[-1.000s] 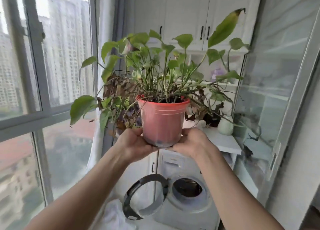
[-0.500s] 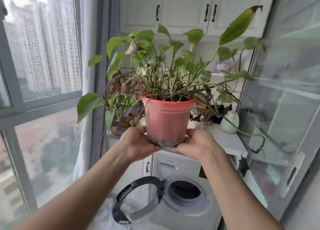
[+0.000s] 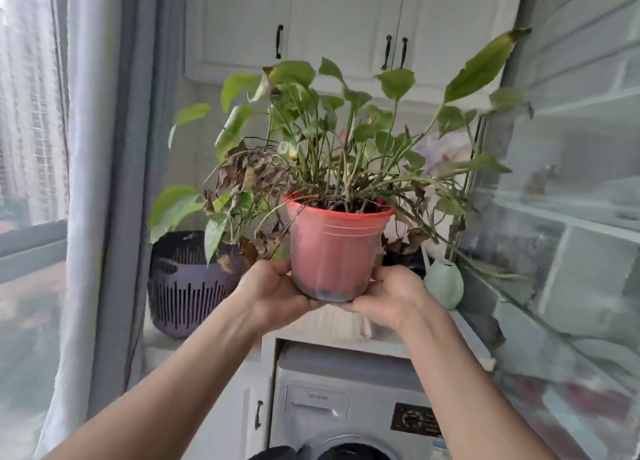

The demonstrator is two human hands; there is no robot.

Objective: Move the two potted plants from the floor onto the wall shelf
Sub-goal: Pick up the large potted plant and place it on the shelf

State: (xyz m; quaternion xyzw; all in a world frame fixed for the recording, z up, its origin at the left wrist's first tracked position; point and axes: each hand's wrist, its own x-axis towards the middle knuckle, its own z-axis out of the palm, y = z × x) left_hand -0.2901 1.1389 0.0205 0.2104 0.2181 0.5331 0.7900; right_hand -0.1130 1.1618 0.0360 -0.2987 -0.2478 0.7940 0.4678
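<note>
A leafy plant in a red plastic pot is held up in the air at chest height, upright. My left hand cups its lower left side and my right hand cups its lower right side. Its long stems trail out to the right. Behind and left of it, a dark purple slotted pot stands on the white shelf above the washing machine. The red pot hangs just above the shelf's middle, not touching it.
A pale green watering can stands on the shelf at the right. White cabinets hang above. A washing machine sits below the shelf. A curtain and window are at the left, a glass door at the right.
The view has closed in on the shelf and the pot has come forward over it. The purple pot is now plainly seen behind. Both hands keep their hold.
</note>
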